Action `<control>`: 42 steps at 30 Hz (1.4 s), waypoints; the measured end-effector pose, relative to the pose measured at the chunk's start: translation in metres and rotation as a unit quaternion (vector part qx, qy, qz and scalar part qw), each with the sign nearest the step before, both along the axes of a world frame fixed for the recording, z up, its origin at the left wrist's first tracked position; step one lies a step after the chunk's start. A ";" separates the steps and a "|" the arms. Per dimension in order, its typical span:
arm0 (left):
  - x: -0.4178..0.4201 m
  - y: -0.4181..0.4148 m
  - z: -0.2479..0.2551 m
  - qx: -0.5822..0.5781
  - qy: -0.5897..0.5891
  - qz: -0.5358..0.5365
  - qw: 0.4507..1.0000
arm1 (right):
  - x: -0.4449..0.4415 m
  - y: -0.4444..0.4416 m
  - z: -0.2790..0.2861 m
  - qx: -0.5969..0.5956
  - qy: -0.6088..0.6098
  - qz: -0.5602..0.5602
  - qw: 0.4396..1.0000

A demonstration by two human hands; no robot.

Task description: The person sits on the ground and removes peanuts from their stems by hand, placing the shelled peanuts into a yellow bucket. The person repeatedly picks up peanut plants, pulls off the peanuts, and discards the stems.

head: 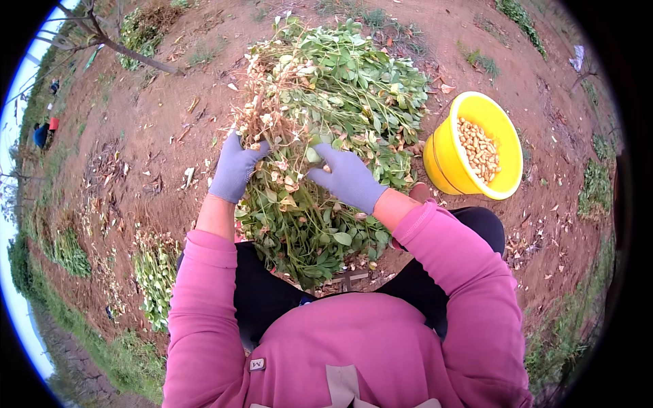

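Observation:
A heap of uprooted peanut plants (357, 86) lies in front of me, its pale roots and pods (262, 109) towards the left. Another bunch of peanut plants (316, 234) hangs over my lap, leaves downward. My left hand (234, 168), in a grey knit glove, grips the root end of this bunch; its fingertips are hidden among roots and pods. My right hand (349, 178), gloved alike, reaches into the bunch from the right. Its thumb and forefinger are apart around a small pod, and whether they pinch it is unclear.
A yellow bucket (441, 160) part-filled with peanut pods (478, 150) stands tilted on the soil at right. A bare branch (135, 55) reaches in at upper left. More plant bunches (155, 278) lie at left. Far left, a person (41, 135) is beside a red container (53, 123).

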State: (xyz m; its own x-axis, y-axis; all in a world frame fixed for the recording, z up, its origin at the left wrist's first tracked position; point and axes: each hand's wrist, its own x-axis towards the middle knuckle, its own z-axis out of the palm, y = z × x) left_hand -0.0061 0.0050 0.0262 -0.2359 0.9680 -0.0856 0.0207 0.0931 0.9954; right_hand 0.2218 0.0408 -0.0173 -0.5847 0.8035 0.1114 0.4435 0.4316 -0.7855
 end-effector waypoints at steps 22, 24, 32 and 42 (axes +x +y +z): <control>0.000 -0.030 -0.001 0.078 0.081 -0.086 0.990 | 0.032 -0.015 0.050 -0.221 0.079 0.006 0.972; -0.004 -0.031 0.001 0.069 0.033 -0.078 0.994 | 0.043 -0.017 0.062 -0.234 0.066 0.011 0.970; -0.064 -0.038 0.004 0.147 -0.043 0.203 0.967 | 0.161 0.044 0.084 0.115 -0.130 -0.192 0.966; -0.150 -0.166 0.139 0.293 0.195 0.433 0.830 | 0.244 0.092 0.060 0.012 -0.163 -0.217 0.963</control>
